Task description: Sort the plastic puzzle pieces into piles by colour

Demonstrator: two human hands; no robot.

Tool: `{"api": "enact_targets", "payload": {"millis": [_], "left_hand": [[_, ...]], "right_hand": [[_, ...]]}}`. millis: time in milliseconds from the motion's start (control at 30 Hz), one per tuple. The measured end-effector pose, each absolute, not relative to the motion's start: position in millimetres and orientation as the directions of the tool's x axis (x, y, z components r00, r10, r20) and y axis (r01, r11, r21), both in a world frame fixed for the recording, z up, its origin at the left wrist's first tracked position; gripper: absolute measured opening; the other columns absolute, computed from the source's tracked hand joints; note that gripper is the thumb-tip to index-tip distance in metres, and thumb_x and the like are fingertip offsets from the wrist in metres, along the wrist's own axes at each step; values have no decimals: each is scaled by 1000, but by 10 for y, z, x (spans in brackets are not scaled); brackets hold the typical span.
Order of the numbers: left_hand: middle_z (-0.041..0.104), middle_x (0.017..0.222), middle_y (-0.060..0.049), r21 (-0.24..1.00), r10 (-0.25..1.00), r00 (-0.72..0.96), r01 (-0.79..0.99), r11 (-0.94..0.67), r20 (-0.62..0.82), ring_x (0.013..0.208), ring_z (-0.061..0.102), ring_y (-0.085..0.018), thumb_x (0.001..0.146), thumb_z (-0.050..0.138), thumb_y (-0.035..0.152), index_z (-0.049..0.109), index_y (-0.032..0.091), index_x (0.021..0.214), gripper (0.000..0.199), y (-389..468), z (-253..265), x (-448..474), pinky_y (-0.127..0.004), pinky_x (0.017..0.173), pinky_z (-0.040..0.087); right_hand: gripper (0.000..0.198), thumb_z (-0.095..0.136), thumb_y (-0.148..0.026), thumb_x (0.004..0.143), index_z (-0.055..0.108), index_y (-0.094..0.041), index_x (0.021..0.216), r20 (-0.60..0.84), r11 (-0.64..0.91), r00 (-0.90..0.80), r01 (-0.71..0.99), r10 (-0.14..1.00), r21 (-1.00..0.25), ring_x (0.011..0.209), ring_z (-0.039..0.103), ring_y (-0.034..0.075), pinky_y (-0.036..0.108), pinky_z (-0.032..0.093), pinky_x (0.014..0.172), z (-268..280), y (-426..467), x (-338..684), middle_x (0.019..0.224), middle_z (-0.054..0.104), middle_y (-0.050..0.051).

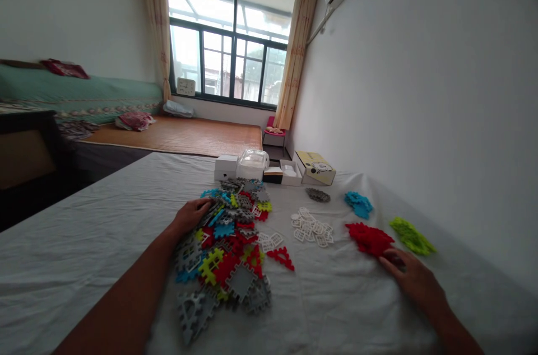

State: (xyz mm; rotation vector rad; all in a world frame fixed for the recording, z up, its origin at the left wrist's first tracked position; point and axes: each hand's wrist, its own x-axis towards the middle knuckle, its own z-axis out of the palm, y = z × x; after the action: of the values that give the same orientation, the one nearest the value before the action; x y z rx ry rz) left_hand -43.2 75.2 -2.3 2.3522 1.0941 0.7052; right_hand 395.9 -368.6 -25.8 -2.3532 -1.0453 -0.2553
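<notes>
A mixed heap of flat plastic interlocking building pieces (225, 229) in grey, red, blue, lime and white lies on the cloth. My left hand (191, 216) rests at its upper left side, fingers bent together among grey pieces; their tips are partly hidden. Over on the right, my right hand (412, 276) pinches at the near edge of a pile of red interlocking pieces (367, 238), thumb and finger curled close together. Beside that hand lies a lime pile (412, 236). A blue pile (358, 204), a white lattice-piece pile (311, 227) and a small grey pile (318, 194) sit apart.
A white cloth (105, 220) covers the table. Along its far edge stand a white box (226, 167), a clear plastic container (253, 163), an open white box (291, 172) and a yellow box (315, 168). A wall (420, 92) rises at the right.
</notes>
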Motion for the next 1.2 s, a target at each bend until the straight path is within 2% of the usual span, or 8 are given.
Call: {"api": "enact_targets", "payload": {"millis": [233, 400, 500, 633, 867, 1000, 1067, 1200], "left_hand": [[70, 106, -2, 573, 790, 550, 568, -591, 269, 100, 62, -23, 79, 39, 48, 69, 22, 105, 47, 790, -76, -431, -27, 86, 45], [70, 106, 1, 593, 790, 552, 553, -585, 266, 99, 62, -22, 79, 40, 48, 69, 25, 103, 45, 773, -76, -429, -27, 85, 45], [70, 106, 0, 596, 786, 553, 543, -592, 277, 100, 61, -22, 79, 40, 48, 69, 24, 102, 45, 761, -69, -428, -27, 86, 45], [69, 108, 0, 593, 784, 559, 545, -593, 270, 101, 61, -22, 79, 39, 49, 69, 24, 103, 45, 768, -73, -425, -27, 89, 43], [70, 107, 0, 620, 801, 545, 546, -563, 247, 103, 60, -23, 78, 41, 49, 69, 25, 103, 45, 755, -36, -429, -28, 88, 44], [70, 106, -2, 606, 808, 535, 565, -560, 247, 101, 61, -23, 77, 42, 49, 69, 24, 104, 46, 774, -42, -434, -28, 87, 45], [70, 107, -2, 599, 802, 540, 562, -570, 256, 101, 61, -23, 77, 41, 49, 69, 23, 105, 47, 789, -57, -436, -28, 87, 45], [70, 107, -1, 605, 794, 546, 546, -580, 268, 101, 61, -23, 77, 41, 48, 70, 24, 102, 45, 780, -65, -433, -28, 87, 45]], "right_hand": [[33, 47, -51, 80, 61, -22, 89, 509, -423, 563, 826, 651, -372, 83, 61, 22, 37, 47, 79, 85, -3429, 3504, 95, 64, 7], [29, 49, -40, 83, 62, -23, 101, 242, -63, 209, 865, 948, -498, 76, 62, 18, 32, 51, 70, 343, -2727, 2631, 102, 64, 7], [31, 55, -32, 80, 60, -28, 111, 184, 53, 47, 862, 982, -505, 95, 60, 24, 39, 49, 83, 385, -2426, 2184, 114, 61, 9], [34, 56, -20, 77, 62, -34, 107, 199, 100, -7, 882, 980, -460, 101, 58, 29, 40, 47, 87, 308, -2274, 1927, 106, 63, 9], [36, 56, -22, 73, 59, -31, 108, 263, 10, 147, 856, 953, -516, 83, 61, 22, 33, 52, 74, 240, -2464, 2419, 101, 59, 6], [37, 54, -38, 75, 58, -21, 107, 524, -335, 493, 867, 695, -370, 100, 55, 27, 43, 44, 91, 169, -2892, 3312, 105, 57, 10], [41, 51, -45, 75, 58, -17, 104, 543, -493, 595, 801, 593, -340, 99, 55, 29, 44, 43, 91, 60, -3138, 3732, 102, 56, 12], [47, 50, -54, 75, 58, -17, 104, 511, -585, 635, 760, 580, -282, 101, 54, 31, 46, 41, 92, -106, -3325, 4009, 101, 58, 13]]}}
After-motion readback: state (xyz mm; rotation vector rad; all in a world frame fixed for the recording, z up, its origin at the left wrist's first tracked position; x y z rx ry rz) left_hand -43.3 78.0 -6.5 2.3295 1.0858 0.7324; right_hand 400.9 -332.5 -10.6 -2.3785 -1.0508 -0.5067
